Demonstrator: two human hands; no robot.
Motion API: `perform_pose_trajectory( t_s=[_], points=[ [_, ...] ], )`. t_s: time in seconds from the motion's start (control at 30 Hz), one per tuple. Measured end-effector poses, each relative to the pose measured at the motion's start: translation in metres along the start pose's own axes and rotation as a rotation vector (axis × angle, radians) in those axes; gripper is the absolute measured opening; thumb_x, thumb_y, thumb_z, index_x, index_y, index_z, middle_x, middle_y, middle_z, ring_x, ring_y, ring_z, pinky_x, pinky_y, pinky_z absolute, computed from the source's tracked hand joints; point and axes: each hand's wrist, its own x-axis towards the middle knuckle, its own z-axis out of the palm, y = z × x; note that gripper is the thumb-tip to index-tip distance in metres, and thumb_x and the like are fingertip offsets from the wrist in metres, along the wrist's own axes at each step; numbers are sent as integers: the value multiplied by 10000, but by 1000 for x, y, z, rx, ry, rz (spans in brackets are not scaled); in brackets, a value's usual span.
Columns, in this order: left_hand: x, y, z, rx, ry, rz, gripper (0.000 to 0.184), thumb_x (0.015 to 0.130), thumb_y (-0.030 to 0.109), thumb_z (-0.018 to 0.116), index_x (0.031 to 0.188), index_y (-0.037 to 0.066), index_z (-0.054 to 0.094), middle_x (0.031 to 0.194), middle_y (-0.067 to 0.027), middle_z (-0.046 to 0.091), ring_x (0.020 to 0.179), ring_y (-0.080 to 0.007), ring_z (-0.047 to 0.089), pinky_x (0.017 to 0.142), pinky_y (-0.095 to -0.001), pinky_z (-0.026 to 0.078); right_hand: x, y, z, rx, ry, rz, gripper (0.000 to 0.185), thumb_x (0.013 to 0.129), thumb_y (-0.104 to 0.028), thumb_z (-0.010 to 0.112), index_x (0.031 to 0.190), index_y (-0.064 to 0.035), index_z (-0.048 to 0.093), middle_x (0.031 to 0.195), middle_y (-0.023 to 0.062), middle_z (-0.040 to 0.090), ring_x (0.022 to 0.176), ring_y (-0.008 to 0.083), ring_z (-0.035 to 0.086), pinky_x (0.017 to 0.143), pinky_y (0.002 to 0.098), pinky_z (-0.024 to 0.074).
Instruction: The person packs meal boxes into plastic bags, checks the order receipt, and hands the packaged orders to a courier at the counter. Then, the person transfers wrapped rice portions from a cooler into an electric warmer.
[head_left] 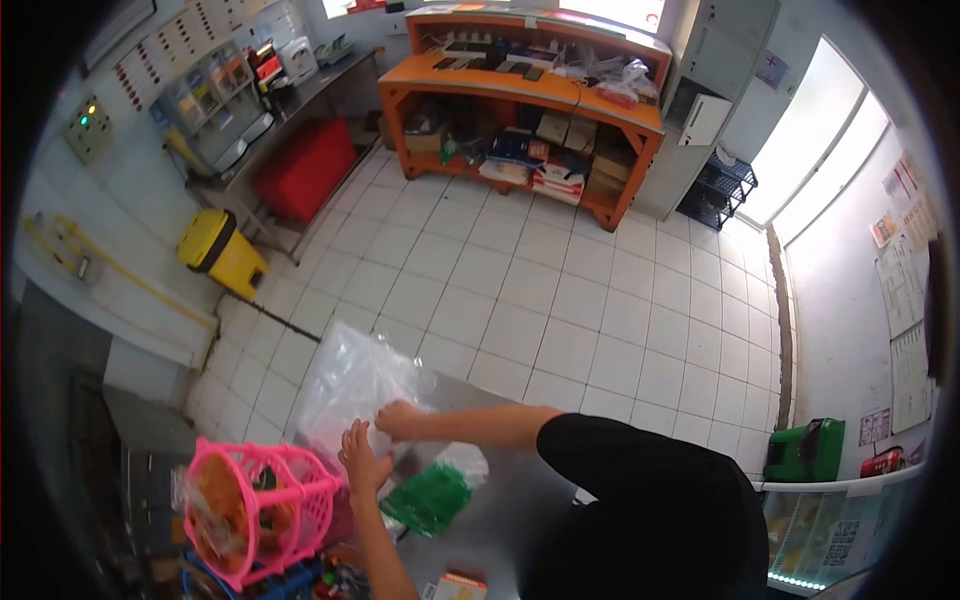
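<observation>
A large clear plastic bag (350,375) lies over the far left part of the metal table (500,400). My right hand (400,421) is closed at the bag's near right side, seemingly pinching its plastic. Just nearer, my left hand (364,458) has its fingers apart, touching or hovering over the same plastic. Something small and whitish shows between the two hands, too unclear to name. Beside them on the right lies a green packet (430,497) in clear plastic. A pink basket (318,497) with wrapped orange items stands left of my left hand.
Small coloured items and an orange-white box (460,587) are at the table's near edge. Beyond the tiled floor stand an orange workbench (520,88), a yellow bin (222,250) and a red box (305,170). A green container (805,450) is at the right.
</observation>
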Motion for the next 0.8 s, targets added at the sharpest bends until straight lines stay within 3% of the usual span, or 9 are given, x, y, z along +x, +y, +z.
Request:
perform_pose_trajectory(
  t_s=[0.03,0.1,0.17,0.23,0.33,0.43,0.53,0.63,0.8],
  points=[
    [20,-7,6,11,-227,-55,993,704,408,845,1511,163,319,1623,-71,259,1508,-376,159,1142,-688,165,3,2,8,-4,34,4,301,692,-260,805,891,-52,717,971,135,704,915,317,720,757,432,580],
    [43,-7,19,-20,-290,-40,1057,668,455,862,1520,161,311,1629,-63,252,1515,-373,149,1138,-711,143,-4,9,12,17,117,-18,151,789,-172,681,882,-65,734,933,125,719,878,309,725,727,440,580],
    [53,-22,36,0,-322,-15,1130,623,529,876,1528,154,313,1622,-72,273,1514,-380,162,1131,-722,131,-14,13,-14,211,165,-37,151,790,-160,675,895,-66,729,950,116,711,898,293,714,720,448,577],
    [57,-35,44,-99,-195,-3,1114,629,510,871,1529,153,321,1611,-80,299,1507,-375,197,1134,-708,140,-8,21,-23,278,333,-172,107,803,-144,662,863,-63,697,952,90,651,899,235,654,721,406,557],
    [52,-72,86,-272,33,69,1088,635,499,847,1531,155,334,1585,-100,352,1496,-356,261,1138,-685,160,-30,-4,-85,525,512,-108,82,824,-121,670,851,-44,676,935,83,639,911,242,626,717,374,515],
    [46,-81,91,-282,109,31,1033,687,509,798,1538,160,329,1588,-111,346,1498,-347,265,1142,-675,170,-59,-33,-148,709,885,-260,114,906,-130,656,857,-27,653,865,70,605,831,241,609,683,348,464],
    [41,-61,86,-28,105,-72,940,773,507,730,1545,161,321,1604,-135,306,1500,-345,260,1149,-670,171,-101,-47,-192,1101,965,-263,194,990,-171,612,879,-13,637,852,59,615,755,180,587,663,291,445],
    [38,-13,61,70,61,-238,904,845,500,680,1572,148,274,1623,-166,245,1498,-376,249,1159,-662,188,-143,-40,-218,1174,805,41,201,1034,-188,567,940,-20,626,889,47,647,726,119,566,643,264,442],
    [-53,65,0,-2172,-163,20,766,963,409,603,1562,74,264,1573,-134,341,1443,-304,350,1157,-469,358,-150,-20,-168,1926,523,186,191,1053,-227,533,1007,-57,606,919,37,660,815,137,658,673,316,550]
  ],
)
